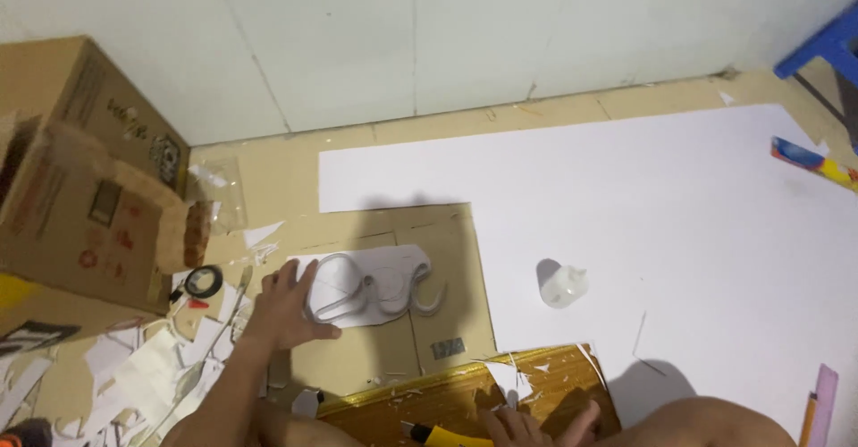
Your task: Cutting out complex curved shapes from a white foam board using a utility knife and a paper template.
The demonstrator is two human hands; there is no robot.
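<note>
Left hand (288, 308) lies flat, fingers spread, pressing the white cutout shape (371, 288) onto the flat cardboard sheet (442, 259). Below that sheet, the right hand (534, 426) rests, fingers loosely spread, on the gold-edged board (447, 393), beside a yellow-handled tool (438, 435).

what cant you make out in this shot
- Head view: the right hand is cut by the bottom edge; its grip is unclear.
- The yellow-handled tool runs off the bottom edge, tip unseen.
- The left hand covers the left end of the grey cut-out shape.
- The small clear bottle is too blurred to identify.
</note>
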